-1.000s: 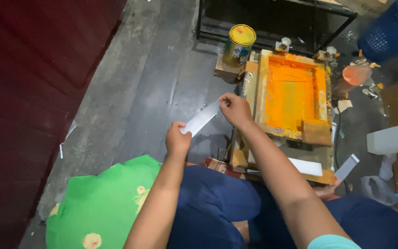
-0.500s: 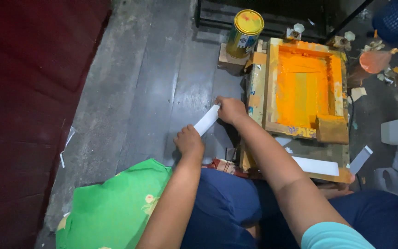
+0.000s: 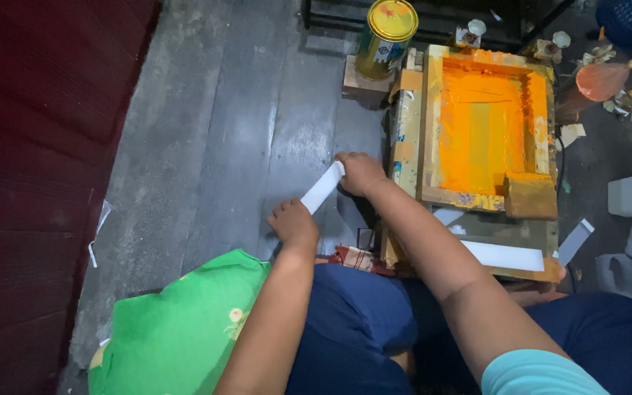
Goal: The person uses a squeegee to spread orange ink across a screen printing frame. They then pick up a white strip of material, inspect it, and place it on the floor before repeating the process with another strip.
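Both hands hold one white paper strip (image 3: 322,187) between them, low over the grey wooden floor (image 3: 221,146). The left hand (image 3: 294,223) has its grip closed on the strip's lower end, and the right hand (image 3: 360,173) pinches the upper end, so the strip runs tilted from lower left to upper right. Just right of the right hand lies a wooden printing frame (image 3: 411,124) with its screen covered in orange ink (image 3: 480,132). A yellow-lidded can (image 3: 385,29) stands on a wood block beyond the frame. Another white strip (image 3: 506,256) lies at the near edge of the frame's base. A green cloth (image 3: 177,336) lies by the person's left knee.
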